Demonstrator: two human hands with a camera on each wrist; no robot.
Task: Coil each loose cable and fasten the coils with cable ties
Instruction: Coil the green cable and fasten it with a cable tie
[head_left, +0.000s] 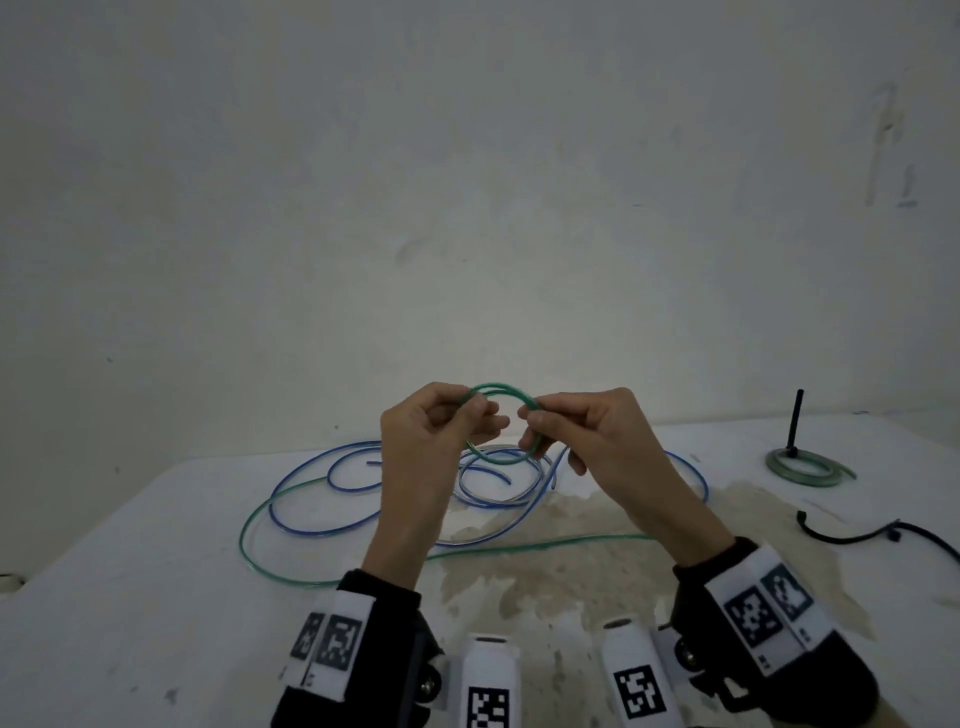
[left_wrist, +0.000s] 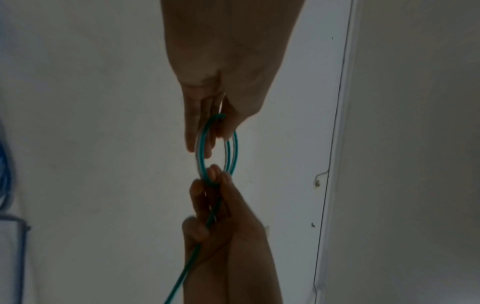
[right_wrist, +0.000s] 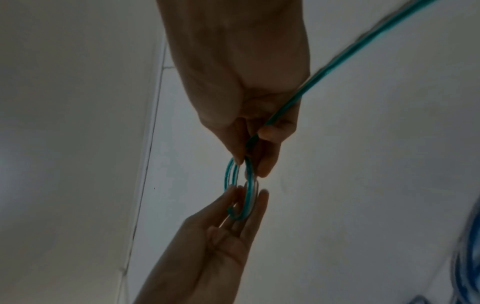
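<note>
Head view: both hands raised above the surface (head_left: 156, 545), winding a green cable (head_left: 501, 423) into a small coil of about two turns. The left hand (head_left: 431, 441) pinches the coil's left side between thumb and fingers (left_wrist: 193, 131); the right hand (head_left: 587, 436) pinches the right side, the free length running out through its curled fingers (right_wrist: 270, 131) down to the surface. A loose blue cable (head_left: 311, 499) lies beneath. To wind well, presumably keep the left pinch fixed as anchor, feed each new turn through the right fingers at matching diameter, and let slack slide rather than twist. Black cable ties (head_left: 878, 535) wait well right of the fingers.
</note>
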